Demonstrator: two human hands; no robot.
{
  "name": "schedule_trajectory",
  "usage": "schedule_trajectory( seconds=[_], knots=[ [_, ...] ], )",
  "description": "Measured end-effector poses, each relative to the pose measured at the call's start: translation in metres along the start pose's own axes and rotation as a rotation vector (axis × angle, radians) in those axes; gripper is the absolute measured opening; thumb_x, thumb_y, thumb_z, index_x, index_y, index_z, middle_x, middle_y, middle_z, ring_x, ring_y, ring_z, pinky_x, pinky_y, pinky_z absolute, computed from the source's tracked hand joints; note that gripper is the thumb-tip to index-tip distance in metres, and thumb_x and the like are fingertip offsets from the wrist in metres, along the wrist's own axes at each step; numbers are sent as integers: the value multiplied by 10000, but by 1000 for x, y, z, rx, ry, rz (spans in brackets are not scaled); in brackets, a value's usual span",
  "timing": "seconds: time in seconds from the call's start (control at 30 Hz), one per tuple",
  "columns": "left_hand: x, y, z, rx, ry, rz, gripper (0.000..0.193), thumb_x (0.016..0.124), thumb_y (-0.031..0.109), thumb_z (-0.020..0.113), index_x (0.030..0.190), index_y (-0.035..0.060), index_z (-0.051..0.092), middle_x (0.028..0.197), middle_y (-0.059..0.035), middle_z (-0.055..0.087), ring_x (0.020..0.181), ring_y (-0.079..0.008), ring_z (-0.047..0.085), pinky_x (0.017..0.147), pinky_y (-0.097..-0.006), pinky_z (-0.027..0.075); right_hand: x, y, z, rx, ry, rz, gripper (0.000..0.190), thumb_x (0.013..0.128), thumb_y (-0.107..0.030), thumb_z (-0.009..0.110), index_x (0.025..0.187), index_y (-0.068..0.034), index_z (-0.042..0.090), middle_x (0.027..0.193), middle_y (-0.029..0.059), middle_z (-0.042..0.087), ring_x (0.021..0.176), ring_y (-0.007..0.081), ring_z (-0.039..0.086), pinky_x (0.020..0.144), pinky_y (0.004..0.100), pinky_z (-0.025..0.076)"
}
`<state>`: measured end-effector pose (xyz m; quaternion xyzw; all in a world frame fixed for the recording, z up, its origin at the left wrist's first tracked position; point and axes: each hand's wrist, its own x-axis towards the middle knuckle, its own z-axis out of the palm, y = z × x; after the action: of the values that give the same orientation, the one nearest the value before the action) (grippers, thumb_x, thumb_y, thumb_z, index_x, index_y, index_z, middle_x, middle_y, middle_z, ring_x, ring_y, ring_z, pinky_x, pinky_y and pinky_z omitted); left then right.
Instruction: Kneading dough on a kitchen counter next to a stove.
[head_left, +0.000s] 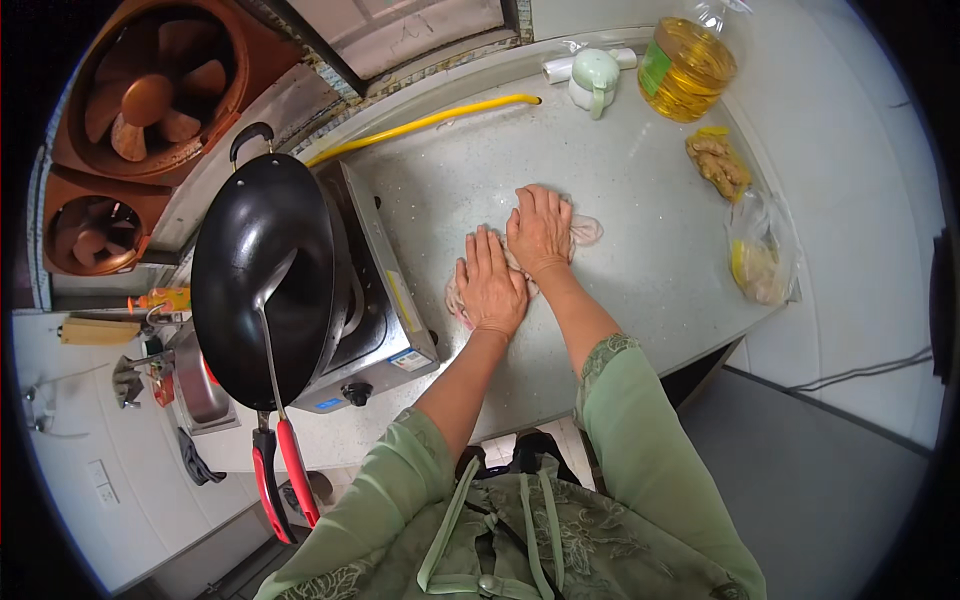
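Observation:
Both hands press palm down on a pale, crumpled cloth (587, 229) spread on the grey metal countertop (630, 285). My left hand (491, 289) lies nearly flat with its fingers stretched out, covering part of the cloth, whose bunched edge shows on its left. Farther forward and to the right, my right hand (541, 229) rests on the cloth with its fingertips bent down. One end of the cloth sticks out to its right. The palms hide whether any of it is pinched.
Left of my hands stands a gas stove (390, 300) carrying a black wok (247, 225); a metal ladle (266, 322) leans inside it. Behind lies a yellow hose (427, 120). A green-lidded jar (592, 79), an oil bottle (686, 71), ginger (718, 161) and a plastic bag (761, 247) line the edges.

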<state>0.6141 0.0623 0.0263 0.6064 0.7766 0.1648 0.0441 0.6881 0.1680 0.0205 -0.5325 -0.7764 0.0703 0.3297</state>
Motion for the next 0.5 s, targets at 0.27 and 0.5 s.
schedule_trajectory(
  seconds=[0.27, 0.5],
  knots=[
    [53, 8, 11, 118, -26, -15, 679, 876, 295, 453, 1520, 102, 359, 1601, -124, 289, 1487, -329, 228, 1165, -534, 209, 46, 13, 24, 2, 37, -7, 275, 818, -215, 636, 1067, -101, 615, 1117, 55, 588, 1076, 247, 512, 933, 417, 353],
    [100, 9, 19, 140, 1, -19, 695, 867, 284, 450, 1527, 98, 339, 1604, -104, 288, 1493, -309, 222, 1170, -531, 207, 88, 24, 43, -30, 42, -44, 146, 818, -219, 637, 928, -123, 634, 987, 40, 576, 1024, 234, 516, 893, 414, 358]
  ],
)
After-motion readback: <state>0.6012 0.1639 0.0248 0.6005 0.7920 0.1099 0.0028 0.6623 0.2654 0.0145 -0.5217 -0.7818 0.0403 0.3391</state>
